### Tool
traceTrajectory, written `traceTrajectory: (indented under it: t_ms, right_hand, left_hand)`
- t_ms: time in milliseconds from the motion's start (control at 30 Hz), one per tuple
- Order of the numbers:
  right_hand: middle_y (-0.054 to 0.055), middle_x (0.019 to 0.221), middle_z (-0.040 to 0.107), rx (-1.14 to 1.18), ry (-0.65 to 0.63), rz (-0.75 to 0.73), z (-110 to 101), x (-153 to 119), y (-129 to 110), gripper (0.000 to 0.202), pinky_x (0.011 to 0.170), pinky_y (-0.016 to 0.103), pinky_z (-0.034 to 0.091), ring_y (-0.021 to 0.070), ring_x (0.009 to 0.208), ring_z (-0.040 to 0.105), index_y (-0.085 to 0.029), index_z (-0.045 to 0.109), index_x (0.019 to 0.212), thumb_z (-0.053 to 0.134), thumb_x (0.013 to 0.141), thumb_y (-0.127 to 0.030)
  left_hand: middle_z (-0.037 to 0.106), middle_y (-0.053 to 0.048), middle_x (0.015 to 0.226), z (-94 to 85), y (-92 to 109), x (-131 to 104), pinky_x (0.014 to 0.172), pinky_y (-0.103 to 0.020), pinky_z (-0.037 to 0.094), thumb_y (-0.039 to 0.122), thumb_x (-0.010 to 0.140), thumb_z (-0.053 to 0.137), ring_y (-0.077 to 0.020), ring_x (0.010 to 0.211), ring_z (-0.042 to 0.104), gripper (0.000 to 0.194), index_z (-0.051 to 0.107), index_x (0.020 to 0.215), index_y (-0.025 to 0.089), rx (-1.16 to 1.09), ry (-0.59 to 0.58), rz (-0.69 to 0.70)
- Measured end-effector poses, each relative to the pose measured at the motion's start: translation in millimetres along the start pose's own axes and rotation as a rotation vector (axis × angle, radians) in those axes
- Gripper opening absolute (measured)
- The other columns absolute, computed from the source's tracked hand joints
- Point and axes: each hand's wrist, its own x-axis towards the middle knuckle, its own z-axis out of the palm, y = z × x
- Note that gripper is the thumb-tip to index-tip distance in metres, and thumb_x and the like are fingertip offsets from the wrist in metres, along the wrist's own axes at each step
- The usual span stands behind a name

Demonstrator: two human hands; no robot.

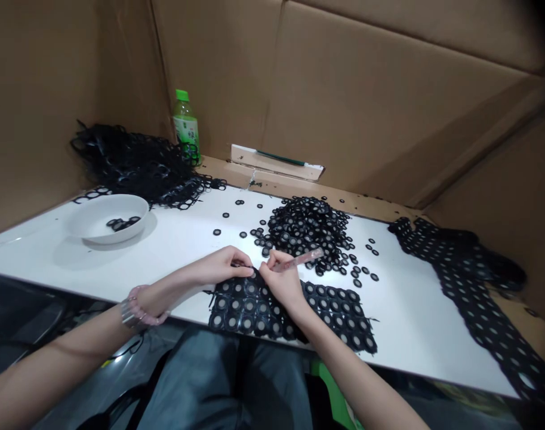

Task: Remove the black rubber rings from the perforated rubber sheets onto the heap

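Note:
A black sheet (335,304) with rows of round pieces with grey centres lies along the table's front edge. My left hand (230,266) is at the sheet's far edge, its fingers curled and its thumb pressed on a round piece there. Close beside it, my right hand (283,280) grips a pen-like tool with a clear pinkish handle (307,258). The tool's tip is hidden by the fingers. Just beyond my hands is a heaped pile of loose black rings with grey centres (305,230), some scattered around it.
A white bowl (86,221) with a few round pieces stands at left. Behind it are tangled black web scraps (133,164) and a green-capped bottle (186,128). A long black dotted strip (469,286) drapes along the right. Cardboard walls (344,101) enclose the white table (415,322).

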Motion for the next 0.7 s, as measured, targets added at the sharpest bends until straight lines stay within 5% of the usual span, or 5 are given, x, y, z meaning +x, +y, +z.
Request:
traceTrajectory:
  t_ms: [133,333,700]
  right_hand:
    - [-0.009,0.039,0.036,0.233,0.115,0.123,-4,2,-1,0.026,0.040,0.019,0.026,0.0078,0.038,0.039,-0.021,0.031,0.050,0.052,0.065,-0.016]
    - [-0.011,0.037,0.037,0.411,0.140,0.187,13,4,-8,0.028,0.036,0.017,0.022,0.0065,0.034,0.036,-0.021,0.030,0.054,0.055,0.067,-0.020]
    - [-0.010,0.040,0.032,0.179,0.026,0.081,19,3,-6,0.025,0.040,0.020,0.024,0.0078,0.039,0.034,-0.021,0.030,0.050,0.050,0.059,-0.009]
  left_hand:
    - [0.066,-0.004,0.085,-9.6,5,-11,0.068,-0.023,0.039,0.033,0.075,0.055,-0.0165,0.075,0.054,0.027,0.065,0.089,0.012,0.096,-0.054,-0.032]
    - [0.056,0.001,0.063,-8.4,4,-20,0.056,-0.020,0.033,0.036,0.077,0.052,-0.0117,0.058,0.044,0.027,0.063,0.072,0.011,0.204,0.024,-0.068]
    - [0.051,0.002,0.062,-9.4,-10,-18,0.056,-0.020,0.031,0.038,0.076,0.054,-0.0104,0.058,0.042,0.028,0.061,0.072,0.011,0.079,0.056,-0.038]
